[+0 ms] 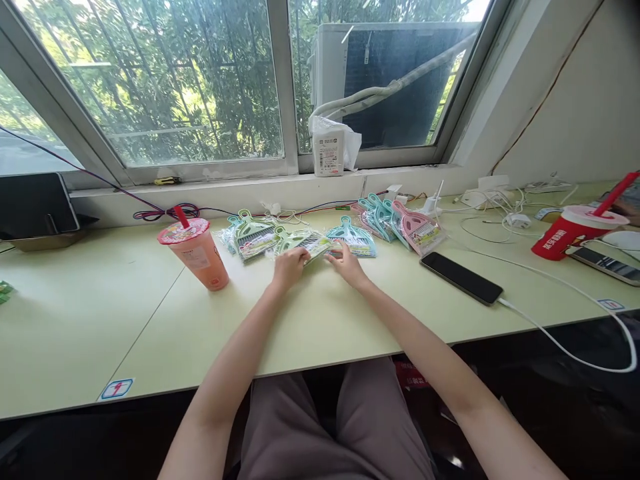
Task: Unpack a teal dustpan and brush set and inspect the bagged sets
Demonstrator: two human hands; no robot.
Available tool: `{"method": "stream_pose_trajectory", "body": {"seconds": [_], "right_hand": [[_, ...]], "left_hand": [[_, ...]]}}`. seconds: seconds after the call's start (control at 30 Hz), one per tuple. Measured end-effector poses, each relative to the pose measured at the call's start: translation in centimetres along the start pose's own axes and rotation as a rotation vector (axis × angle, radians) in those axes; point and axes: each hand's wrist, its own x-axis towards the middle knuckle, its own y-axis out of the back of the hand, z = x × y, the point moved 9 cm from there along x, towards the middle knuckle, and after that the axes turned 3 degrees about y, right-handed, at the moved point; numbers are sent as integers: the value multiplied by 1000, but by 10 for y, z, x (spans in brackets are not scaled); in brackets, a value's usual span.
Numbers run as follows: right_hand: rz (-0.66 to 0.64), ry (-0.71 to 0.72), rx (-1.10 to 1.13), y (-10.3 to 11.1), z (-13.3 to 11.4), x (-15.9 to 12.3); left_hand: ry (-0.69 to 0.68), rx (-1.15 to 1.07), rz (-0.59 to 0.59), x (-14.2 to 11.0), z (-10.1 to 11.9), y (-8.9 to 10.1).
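Observation:
Several small packaged dustpan-and-brush sets lie in a row along the back of a pale green table [320, 320]. My left hand [289, 264] has its fingers curled onto the near edge of a green packaged set [300, 241]. My right hand [346, 261] pinches the same packet's right end, right beside a teal set [352, 236]. Another green set [254, 233] lies to the left. A stack of teal and pink sets [400, 221] leans at the right.
An orange drink cup with a red straw [196, 253] stands left of my hands. A black phone [461, 277] on a white cable lies to the right, past it a red cup [575, 231] and another phone [606, 264]. Chargers and wires [500, 200] run under the window.

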Motion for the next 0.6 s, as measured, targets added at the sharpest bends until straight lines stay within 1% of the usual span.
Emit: {"method": "stream_pose_trajectory", "body": {"seconds": [0.03, 0.1, 0.17, 0.23, 0.37, 0.4, 0.47, 0.53, 0.6], "right_hand": [[-11, -71, 108, -5, 9, 0], [-7, -164, 326, -10, 21, 2], [25, -214, 512, -8, 28, 4], [61, -252, 608, -3, 31, 6], [124, -367, 568, 9, 42, 5], [117, -397, 551, 9, 44, 4], [60, -426, 534, 6, 44, 3], [-2, -421, 522, 3, 42, 3], [-9, -420, 499, 3, 42, 4]], "left_hand": [[-32, -26, -31, -2, 11, -5], [-80, -79, -73, -5, 26, -12], [-103, -125, -92, -6, 33, -13], [-105, -156, -103, -5, 32, -12], [-112, -224, -102, -2, 27, -10], [-115, -243, -106, -2, 26, -10], [-120, -272, -137, -2, 28, -14], [-122, -307, -181, -3, 32, -19], [-120, -372, -207, -4, 36, -23]]}}
